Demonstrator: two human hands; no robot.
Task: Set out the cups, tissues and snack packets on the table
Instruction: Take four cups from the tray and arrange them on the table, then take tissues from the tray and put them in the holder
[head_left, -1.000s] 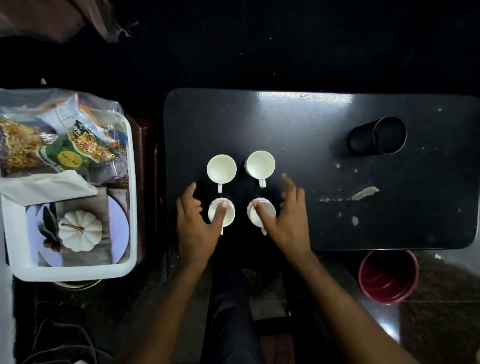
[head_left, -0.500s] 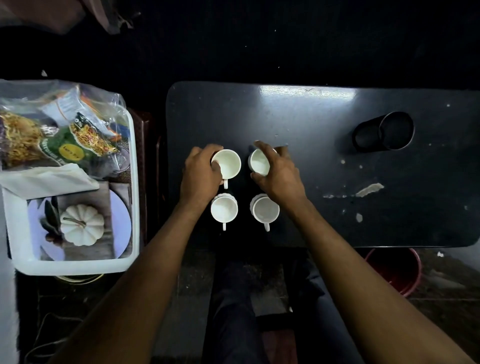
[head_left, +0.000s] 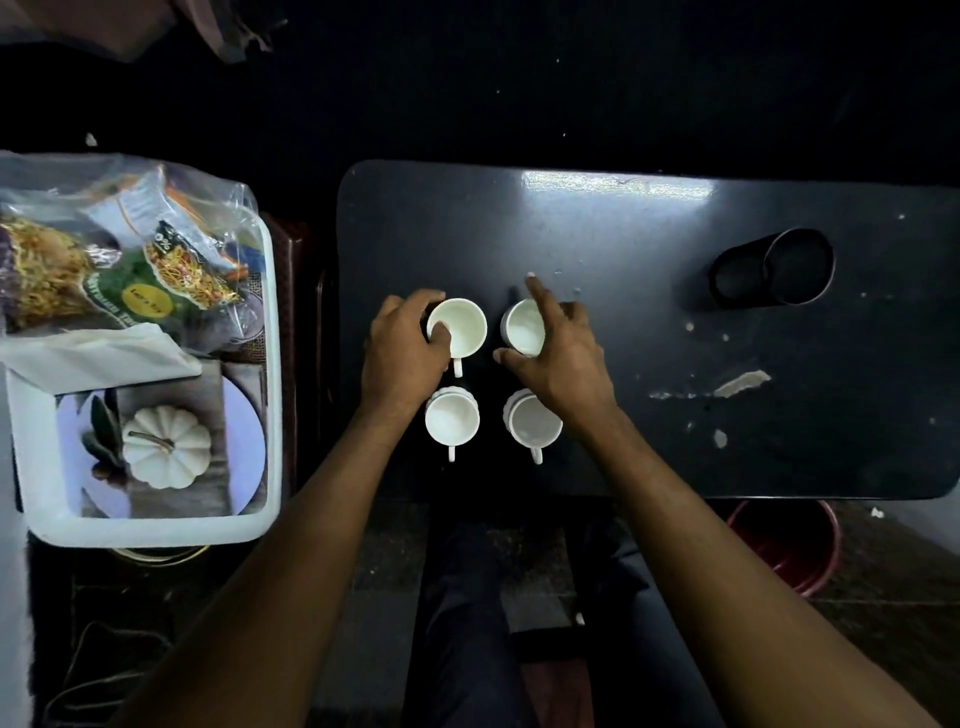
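Several small white cups stand in a square on the black table (head_left: 649, 223). My left hand (head_left: 402, 353) grips the rim of the far left cup (head_left: 462, 325), thumb inside it. My right hand (head_left: 558, 356) holds the far right cup (head_left: 522, 327) from the right side, forefinger stretched out over it. The near left cup (head_left: 451, 422) and near right cup (head_left: 530, 426) stand free, handles toward me. Snack packets (head_left: 130, 280) in a clear bag and a folded white tissue (head_left: 93, 356) lie in the white tray (head_left: 156, 527) at left.
A black double cup holder (head_left: 771, 267) sits at the table's far right. A white pumpkin ornament (head_left: 166, 447) on a plate lies in the tray. A red bucket (head_left: 789, 545) stands on the floor under the table's near right edge. My legs are below the table.
Both hands left the two near cups and reached forward to the two far cups. They now grip those, and the right forefinger has lifted and straightened.
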